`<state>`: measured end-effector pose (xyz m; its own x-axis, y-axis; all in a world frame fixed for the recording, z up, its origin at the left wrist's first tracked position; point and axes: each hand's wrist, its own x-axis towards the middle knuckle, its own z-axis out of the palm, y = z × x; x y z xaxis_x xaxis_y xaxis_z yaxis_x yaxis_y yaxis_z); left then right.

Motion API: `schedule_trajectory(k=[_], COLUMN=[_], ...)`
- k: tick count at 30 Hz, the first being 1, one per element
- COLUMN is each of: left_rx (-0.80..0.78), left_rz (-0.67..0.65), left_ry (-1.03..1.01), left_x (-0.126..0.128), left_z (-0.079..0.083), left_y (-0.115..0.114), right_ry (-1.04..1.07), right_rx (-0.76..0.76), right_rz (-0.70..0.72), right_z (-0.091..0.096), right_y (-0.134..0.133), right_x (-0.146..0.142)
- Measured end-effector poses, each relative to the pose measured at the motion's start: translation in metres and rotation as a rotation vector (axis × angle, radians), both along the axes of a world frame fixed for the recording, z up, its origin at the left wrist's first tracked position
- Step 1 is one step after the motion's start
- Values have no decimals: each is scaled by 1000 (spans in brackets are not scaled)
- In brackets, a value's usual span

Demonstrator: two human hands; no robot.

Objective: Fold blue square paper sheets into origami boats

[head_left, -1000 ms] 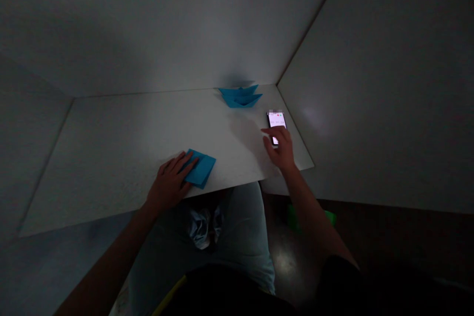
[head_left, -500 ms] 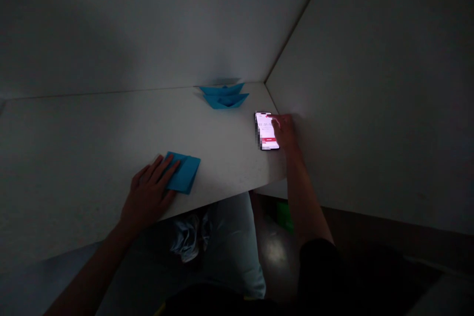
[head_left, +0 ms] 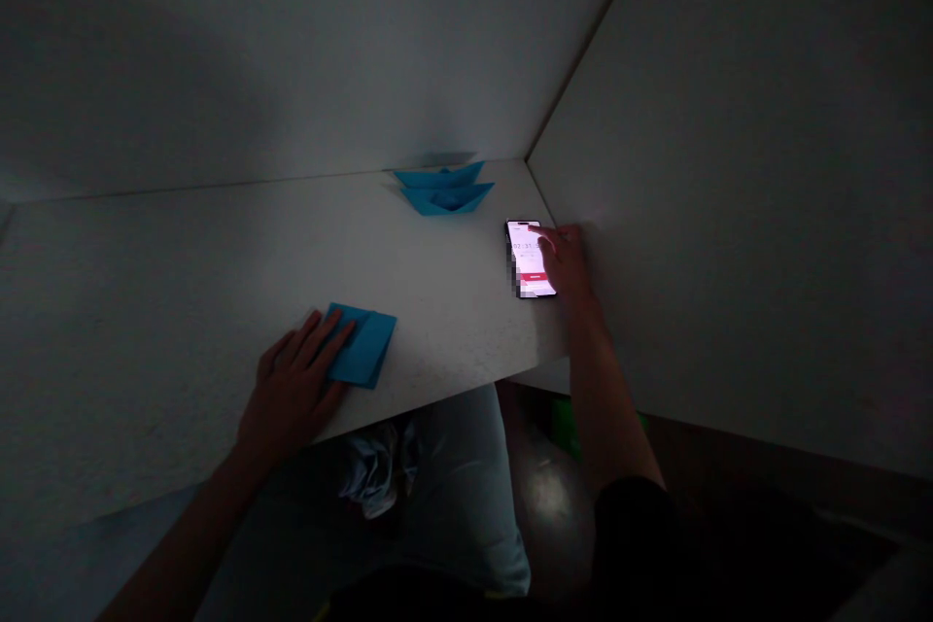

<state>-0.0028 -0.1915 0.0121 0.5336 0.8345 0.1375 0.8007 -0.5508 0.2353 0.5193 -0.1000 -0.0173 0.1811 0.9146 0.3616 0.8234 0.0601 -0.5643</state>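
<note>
Two blue paper boats point(head_left: 427, 202) stand one just behind the other at the far edge of the white table point(head_left: 219, 262), close to the back wall point(head_left: 292, 49), and both look finished, with their pointed ends raised. One more piece, the folded blue paper point(head_left: 368, 350), lies near the front edge as a flat packet of layers, its right side slightly parted; I judge it to be only partly folded, since creases are in but it has no open boat shape, so what is left seems to be in that piece alone. The left hand point(head_left: 292, 389) lies palm down with its fingers loosely spread, the fingertips resting on the left part of the packet and the thumb by its lower edge; it pins the paper rather than pinching it. The right hand point(head_left: 567, 262) is away from the paper, at the phone point(head_left: 530, 260) near the right-hand wall point(head_left: 729, 165). Its index finger reaches out over the top of the lit screen, with the thumb a little apart below and nothing seen gripped between them. Whether the fingertip is pressing the glass, and how the other fingers are bent, I cannot tell.
</note>
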Motion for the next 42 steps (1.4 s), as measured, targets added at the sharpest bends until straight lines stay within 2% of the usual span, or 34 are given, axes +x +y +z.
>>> schedule_trajectory(k=[4,9,14,17,20,25,29,32,36,42], left_rx=[-13,-14,-7,-21,-26,-43,-23,-2,-23,-31], left_rz=[17,18,11,18,15,-9,69,119,88,61], left_ry=[5,-4,-22,-38,-61,-105,-132,-158,-215,-307], left_x=[1,2,2,2,2,2,1,-4,-14,-20], left_z=[0,1,1,-2,-4,-4,-3,-2,0,-2], left_y=[-1,-1,-1,-1,0,1,-3,-9,-17,-17], right_ry=[-5,2,3,64,130,103,55,-21,-137,-84], right_rx=[-17,55,185,235,127,-4,-37,-62,-98,-84], right_rz=[3,-36,-58,-49,89,489,635,654,615,574], right_z=[-1,2,24,41,48,36,26,24,23,17], right_y=[0,-2,-18,-39,-65,-98,-109,-112,-114,-113], right_x=[0,-3,-18,-48,-95,-182,-229,-249,-264,-273])
